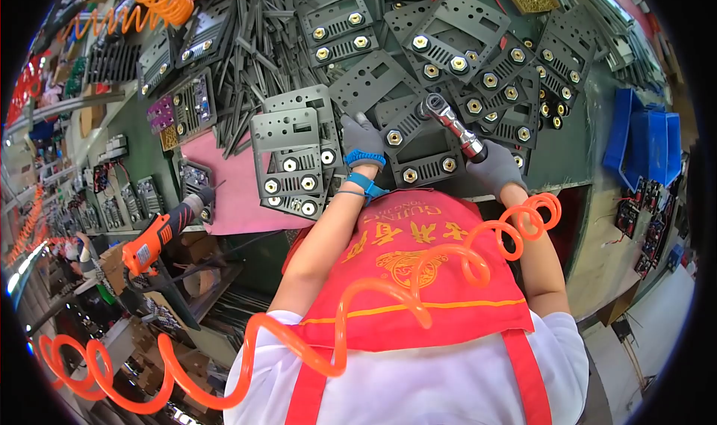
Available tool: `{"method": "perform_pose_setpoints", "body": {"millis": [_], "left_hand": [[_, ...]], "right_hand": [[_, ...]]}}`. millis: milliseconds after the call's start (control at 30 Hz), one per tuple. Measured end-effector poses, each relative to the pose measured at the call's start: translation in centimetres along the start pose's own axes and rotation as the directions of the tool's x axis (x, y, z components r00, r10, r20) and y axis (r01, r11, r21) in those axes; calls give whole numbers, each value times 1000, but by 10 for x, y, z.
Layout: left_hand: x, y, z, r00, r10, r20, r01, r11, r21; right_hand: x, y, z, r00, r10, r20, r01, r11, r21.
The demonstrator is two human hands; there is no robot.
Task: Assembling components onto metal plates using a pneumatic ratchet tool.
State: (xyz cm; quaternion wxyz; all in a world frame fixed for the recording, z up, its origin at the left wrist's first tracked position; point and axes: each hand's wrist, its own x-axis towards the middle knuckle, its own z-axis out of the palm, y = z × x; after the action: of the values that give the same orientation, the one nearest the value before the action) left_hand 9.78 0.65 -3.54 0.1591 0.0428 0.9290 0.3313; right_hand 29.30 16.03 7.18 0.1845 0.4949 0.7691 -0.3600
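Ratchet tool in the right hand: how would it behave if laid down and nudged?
The ratchet tool is probably stiff and heavy for its size, given its shiny metallic look. Its rounded shape might let it roll once out of the right hand.

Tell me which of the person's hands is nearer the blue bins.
Right. The right hand, gripping the ratchet, is to the left of the blue bins; the left hand is farther left, at the black plates.

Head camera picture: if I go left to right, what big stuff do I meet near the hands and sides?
Orange drill, left hand, silver wrench, right hand, blue bins.
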Motion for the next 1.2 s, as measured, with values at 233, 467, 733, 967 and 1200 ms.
{"method": "perform_pose_setpoints", "body": {"millis": [233, 467, 733, 967, 1200], "left_hand": [[24, -17, 0, 978, -28, 205, 77, 968, -237], [0, 10, -9, 989, -120, 87, 138, 961, -240], [-7, 15, -18, 993, -114, 21, 116, 971, -208], [7, 12, -37, 984, -104, 147, 141, 953, -270], [28, -19, -20, 990, -47, 134, 75, 975, -211]], "right_hand": [[6, 12, 9, 993, 8, 117, -4, 999, -33], [6, 15, 13, 989, 25, 145, -20, 999, -41], [-1, 10, 24, 998, 48, 31, -45, 995, -92], [-25, -14, 9, 987, -50, 153, 63, 995, -79], [-29, -41, 27, 941, -181, 285, 193, 981, -15]]}}
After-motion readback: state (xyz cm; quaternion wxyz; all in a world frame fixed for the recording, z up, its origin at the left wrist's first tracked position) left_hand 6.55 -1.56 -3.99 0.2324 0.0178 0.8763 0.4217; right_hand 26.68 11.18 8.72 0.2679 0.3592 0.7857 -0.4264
